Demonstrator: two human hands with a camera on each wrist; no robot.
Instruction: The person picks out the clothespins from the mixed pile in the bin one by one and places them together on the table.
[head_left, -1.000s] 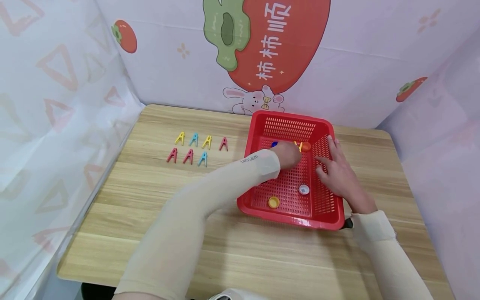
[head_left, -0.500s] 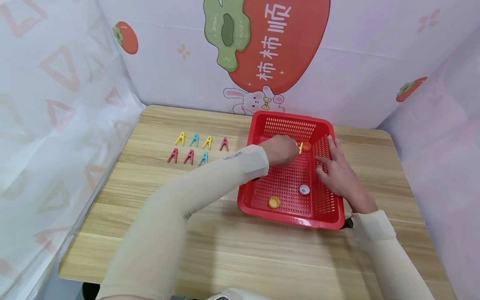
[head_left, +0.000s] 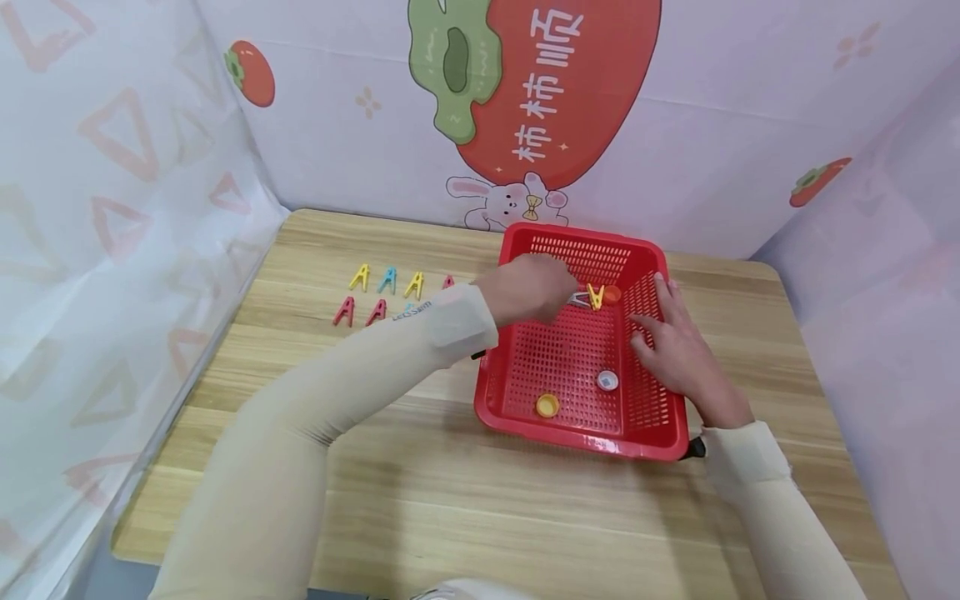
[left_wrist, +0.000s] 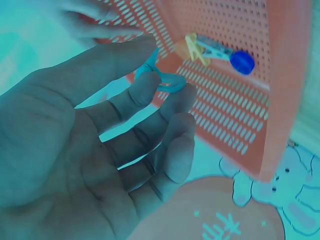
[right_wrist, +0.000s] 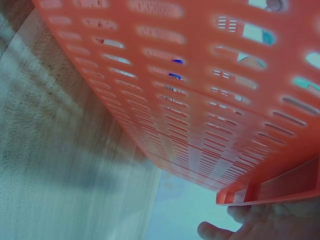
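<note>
In the left wrist view my left hand (left_wrist: 115, 115) pinches a small blue clothespin (left_wrist: 170, 82) between thumb and fingertips. From the head view that clothespin is hidden, and the left hand (head_left: 536, 287) hovers over the far left part of a red basket (head_left: 581, 437). A yellow clothespin (head_left: 596, 297) and a greyish clip (head_left: 579, 298) lie inside near the far wall, next to an orange cap (head_left: 612, 295). Across the basket's right rim rests my right hand (head_left: 675, 346), its fingers extended. The right wrist view catches part of that right hand (right_wrist: 260, 222) at the rim.
A yellow cap (head_left: 547, 406) and a white cap (head_left: 607, 380) lie on the basket floor; a dark blue cap (left_wrist: 242, 62) shows beside the clips. Two rows of clothespins (head_left: 360, 277) stand left on the wooden table (head_left: 480, 517), partly covered by my left sleeve.
My left hand has moved left inside the basket, away from the yellow clothespin, uncovering the greyish clip. The right hand stays on the rim.
</note>
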